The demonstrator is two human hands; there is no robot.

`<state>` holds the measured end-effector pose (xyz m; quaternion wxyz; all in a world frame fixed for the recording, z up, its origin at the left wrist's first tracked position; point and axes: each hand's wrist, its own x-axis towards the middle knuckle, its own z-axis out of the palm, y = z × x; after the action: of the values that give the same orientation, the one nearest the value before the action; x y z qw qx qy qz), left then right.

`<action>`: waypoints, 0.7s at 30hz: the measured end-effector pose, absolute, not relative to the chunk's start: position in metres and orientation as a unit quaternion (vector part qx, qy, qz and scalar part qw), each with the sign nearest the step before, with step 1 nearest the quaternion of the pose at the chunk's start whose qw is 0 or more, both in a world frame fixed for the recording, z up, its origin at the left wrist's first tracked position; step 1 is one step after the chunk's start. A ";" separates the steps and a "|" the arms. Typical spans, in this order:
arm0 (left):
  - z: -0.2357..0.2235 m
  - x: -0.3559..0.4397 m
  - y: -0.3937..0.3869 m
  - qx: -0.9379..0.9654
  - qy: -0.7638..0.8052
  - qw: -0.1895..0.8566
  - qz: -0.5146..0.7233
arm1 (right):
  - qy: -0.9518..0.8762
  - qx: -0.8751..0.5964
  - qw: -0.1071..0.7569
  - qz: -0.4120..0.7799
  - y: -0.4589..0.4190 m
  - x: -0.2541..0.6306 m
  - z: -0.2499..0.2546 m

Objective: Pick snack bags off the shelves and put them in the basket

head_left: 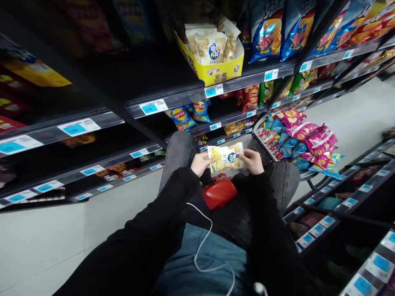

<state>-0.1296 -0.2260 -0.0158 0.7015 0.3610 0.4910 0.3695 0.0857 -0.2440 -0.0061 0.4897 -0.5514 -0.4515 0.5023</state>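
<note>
Between my knees I hold a small white and yellow snack bag point(226, 157) with a blue logo, stretched level by its two ends. My left hand point(200, 163) pinches its left end, and my right hand point(253, 161) grips the right end, thumb on the front. Just below the bag, a glossy red object point(219, 192) rests near my lap; its kind is unclear. Similar small bags stand upright in a yellow display box point(220, 72) on the shelf ahead.
A shopping cart point(267, 142) heaped with pink and blue chip bags point(308, 135) stands ahead to the right. Shelves with price tags point(153, 107) run along the left, and more shelving point(336, 213) lies at right. A white earphone cord point(197, 250) hangs over my front.
</note>
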 end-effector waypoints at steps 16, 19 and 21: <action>-0.022 -0.133 -0.223 0.493 0.534 0.530 0.437 | -0.533 -0.593 0.448 0.404 -0.247 0.075 -0.004; -0.017 -0.133 -0.223 0.474 0.524 0.554 0.440 | -0.533 -0.562 0.447 0.447 -0.248 0.075 -0.005; -0.013 -0.133 -0.222 0.477 0.519 0.573 0.419 | -0.547 -0.595 0.448 0.383 -0.250 0.083 0.004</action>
<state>-0.1333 -0.2223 -0.0131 0.5730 0.4768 0.5187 0.4187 0.0827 -0.2504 0.0038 0.4482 -0.5945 -0.5468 0.3830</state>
